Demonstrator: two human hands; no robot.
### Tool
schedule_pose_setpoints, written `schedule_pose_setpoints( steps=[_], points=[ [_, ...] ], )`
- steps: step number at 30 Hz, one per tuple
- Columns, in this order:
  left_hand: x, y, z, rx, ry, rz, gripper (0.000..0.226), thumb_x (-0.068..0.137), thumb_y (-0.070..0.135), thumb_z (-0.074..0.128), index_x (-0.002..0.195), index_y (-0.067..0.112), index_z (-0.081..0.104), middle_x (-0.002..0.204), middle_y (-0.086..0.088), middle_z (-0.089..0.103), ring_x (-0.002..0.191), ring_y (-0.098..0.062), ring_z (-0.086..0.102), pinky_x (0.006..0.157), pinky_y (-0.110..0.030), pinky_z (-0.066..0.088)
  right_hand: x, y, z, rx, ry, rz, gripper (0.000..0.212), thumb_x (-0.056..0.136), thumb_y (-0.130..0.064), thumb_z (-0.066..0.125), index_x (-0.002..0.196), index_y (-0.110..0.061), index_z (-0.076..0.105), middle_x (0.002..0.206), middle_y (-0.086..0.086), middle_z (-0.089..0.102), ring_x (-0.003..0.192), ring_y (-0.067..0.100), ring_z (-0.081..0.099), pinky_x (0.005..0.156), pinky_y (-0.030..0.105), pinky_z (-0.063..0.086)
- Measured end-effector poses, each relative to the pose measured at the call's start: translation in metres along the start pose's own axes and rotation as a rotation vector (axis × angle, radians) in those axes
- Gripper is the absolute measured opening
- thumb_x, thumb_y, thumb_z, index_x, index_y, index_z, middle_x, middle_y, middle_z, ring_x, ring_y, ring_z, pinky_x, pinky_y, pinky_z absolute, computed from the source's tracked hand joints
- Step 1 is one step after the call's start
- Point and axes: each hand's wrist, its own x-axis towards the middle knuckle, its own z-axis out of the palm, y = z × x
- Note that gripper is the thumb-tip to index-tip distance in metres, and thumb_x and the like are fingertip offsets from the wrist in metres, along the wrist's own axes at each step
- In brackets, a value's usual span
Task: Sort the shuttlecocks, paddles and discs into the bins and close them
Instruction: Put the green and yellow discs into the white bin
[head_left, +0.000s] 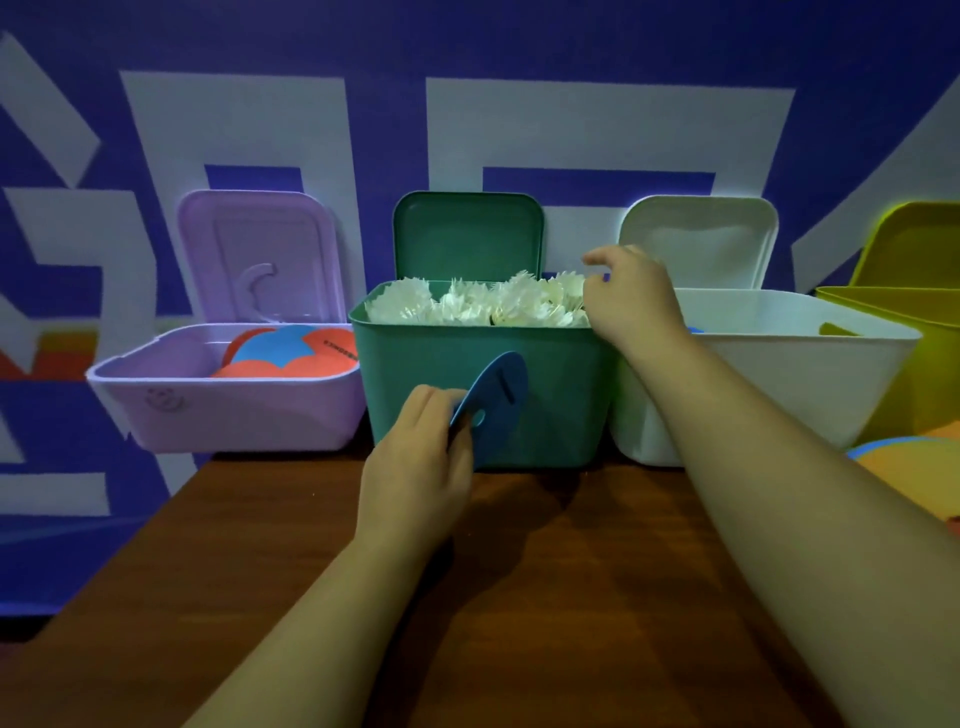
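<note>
My left hand (415, 457) holds a blue disc (493, 400) by its edge, upright in front of the green bin (415, 374). That bin stands open, its lid (467, 236) raised, and is full of white shuttlecocks (478, 301). My right hand (631, 296) hovers at the green bin's right rim with loosely curled fingers, holding nothing that I can see. The purple bin (228, 410) on the left is open and holds orange and blue paddles (291, 351). The white bin (779, 364) on the right is open too.
A yellow bin (914, 291) stands open at the far right. An orange and blue paddle (904, 467) lies on the brown table (519, 597) at the right edge. All bins line the table's back edge against a blue and white wall.
</note>
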Motion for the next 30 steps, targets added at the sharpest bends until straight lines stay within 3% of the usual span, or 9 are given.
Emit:
schedule_pose_setpoints(
  steps=[3, 6, 12, 15, 20, 24, 26, 28, 30],
  points=[
    [0.0, 0.0, 0.0, -0.004, 0.006, 0.002, 0.014, 0.103, 0.024, 0.056, 0.117, 0.027, 0.058, 0.106, 0.012, 0.05, 0.085, -0.016, 0.055, 0.062, -0.046, 0.052, -0.025, -0.008, 0.008, 0.221, 0.162, -0.029, 0.037, 0.091, -0.005, 0.046, 0.109, -0.018, 0.076, 0.118, 0.002, 0.07, 0.114, 0.027, 0.061, 0.096, 0.035, 0.05],
    [0.0, 0.001, -0.001, -0.012, 0.028, 0.02, 0.014, 0.103, 0.023, 0.056, 0.117, 0.024, 0.058, 0.105, 0.011, 0.05, 0.084, -0.013, 0.052, 0.061, -0.044, 0.052, -0.063, -0.019, 0.019, 0.329, 0.27, -0.124, 0.038, 0.086, 0.001, 0.044, 0.097, -0.017, 0.075, 0.105, -0.001, 0.068, 0.107, 0.023, 0.058, 0.087, 0.03, 0.045],
    [0.002, 0.007, -0.02, -0.035, 0.162, 0.053, 0.015, 0.101, 0.016, 0.059, 0.116, 0.019, 0.059, 0.105, 0.006, 0.054, 0.088, -0.01, 0.051, 0.063, -0.034, 0.047, -0.12, -0.024, 0.031, 0.212, 0.376, -0.436, 0.024, 0.083, -0.001, 0.05, 0.091, -0.012, 0.069, 0.094, 0.003, 0.062, 0.093, 0.025, 0.052, 0.085, 0.035, 0.044],
    [0.004, 0.006, -0.04, -0.067, 0.267, 0.038, 0.022, 0.1, 0.01, 0.061, 0.118, 0.021, 0.057, 0.106, 0.005, 0.056, 0.093, -0.016, 0.056, 0.071, -0.038, 0.051, -0.146, -0.022, 0.044, 0.302, 0.158, -0.426, 0.02, 0.087, -0.001, 0.052, 0.095, -0.012, 0.067, 0.097, -0.001, 0.056, 0.097, 0.02, 0.053, 0.086, 0.035, 0.049],
    [0.029, -0.013, -0.075, 0.005, 0.525, 0.028, 0.023, 0.102, 0.011, 0.06, 0.123, 0.018, 0.065, 0.11, 0.0, 0.057, 0.101, -0.022, 0.056, 0.083, -0.042, 0.053, -0.173, -0.019, 0.08, 0.13, -0.338, -0.566, 0.021, 0.089, -0.016, 0.057, 0.103, -0.02, 0.073, 0.106, -0.006, 0.056, 0.105, 0.019, 0.053, 0.096, 0.044, 0.051],
    [0.071, -0.055, -0.095, 0.248, 0.571, 0.135, 0.032, 0.102, 0.011, 0.062, 0.13, 0.025, 0.071, 0.114, -0.003, 0.059, 0.104, -0.025, 0.055, 0.083, -0.041, 0.051, -0.185, -0.025, 0.092, 0.101, -0.507, -0.613, 0.025, 0.094, -0.02, 0.054, 0.109, -0.026, 0.074, 0.112, -0.011, 0.058, 0.11, 0.013, 0.051, 0.103, 0.037, 0.049],
    [0.09, -0.082, -0.1, 0.47, 0.444, 0.07, 0.044, 0.098, 0.009, 0.064, 0.137, 0.03, 0.068, 0.124, -0.004, 0.06, 0.111, -0.029, 0.054, 0.088, -0.044, 0.049, -0.186, -0.025, 0.093, 0.094, -0.53, -0.633, 0.027, 0.094, -0.018, 0.053, 0.11, -0.029, 0.073, 0.108, -0.015, 0.057, 0.106, 0.007, 0.05, 0.101, 0.032, 0.048],
    [0.1, -0.107, -0.093, 0.671, 0.06, -0.238, 0.067, 0.094, 0.01, 0.06, 0.155, 0.032, 0.046, 0.153, -0.011, 0.045, 0.138, -0.039, 0.04, 0.113, -0.053, 0.037, -0.186, -0.023, 0.092, 0.081, -0.531, -0.612, 0.029, 0.095, -0.017, 0.051, 0.11, -0.032, 0.071, 0.105, -0.019, 0.055, 0.105, 0.004, 0.049, 0.1, 0.028, 0.047],
    [0.099, -0.12, -0.081, 0.664, -0.29, -0.586, 0.074, 0.097, 0.016, 0.05, 0.164, 0.027, 0.023, 0.169, -0.015, 0.021, 0.154, -0.041, 0.019, 0.126, -0.057, 0.015, -0.184, -0.019, 0.093, 0.076, -0.527, -0.583, 0.03, 0.095, -0.017, 0.051, 0.109, -0.034, 0.07, 0.104, -0.02, 0.054, 0.105, 0.003, 0.048, 0.099, 0.026, 0.046]
  ],
)
